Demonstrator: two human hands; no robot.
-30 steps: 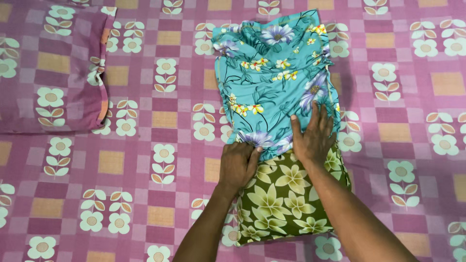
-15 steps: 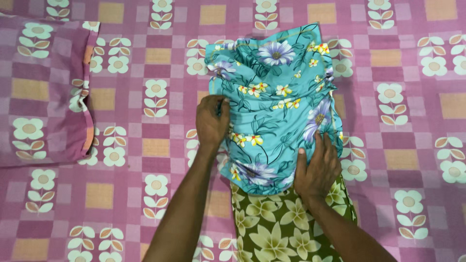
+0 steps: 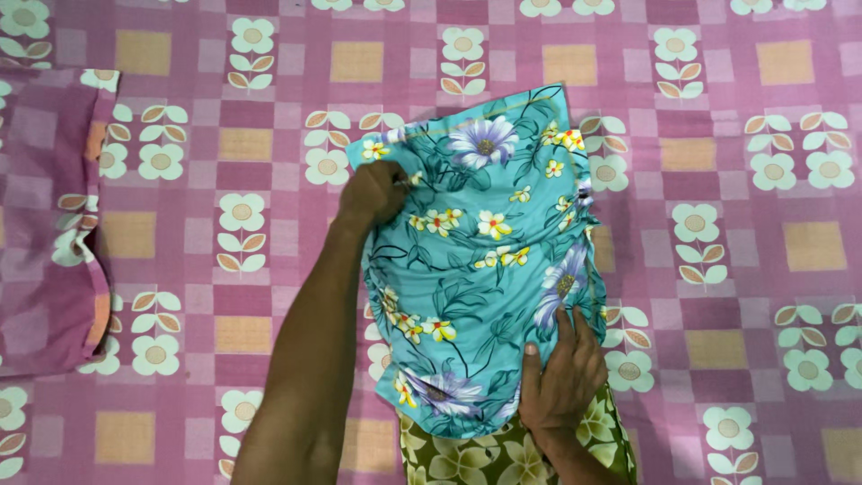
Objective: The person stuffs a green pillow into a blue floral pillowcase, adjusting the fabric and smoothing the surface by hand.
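Since half a second ago, the left hand [image 3: 373, 191] has climbed from the cover's left edge up toward its upper left corner, and the whole bundle sits lower and more central in the head view.

From the head camera, that left hand is closed, pinching a fold of the turquoise flowered pillow cover [image 3: 480, 269] near its upper left corner. The right hand [image 3: 561, 377] lies open and flat, fingers spread, pressing the lower right of the cover just above where the olive green flowered pillow [image 3: 467, 458] comes out from under it. The cover is bunched and wrinkled over the upper part of the pillow; only the pillow's bottom end shows, at the lower edge of the picture, and the right wrist hides part of it.

Both lie on a bed under a pink checked bedsheet [image 3: 718, 224] printed with pale flowers and tan squares. At the far left lies what seems to be a second pillow in matching pink fabric [image 3: 45, 233], well apart from the hands and cut off by the frame.
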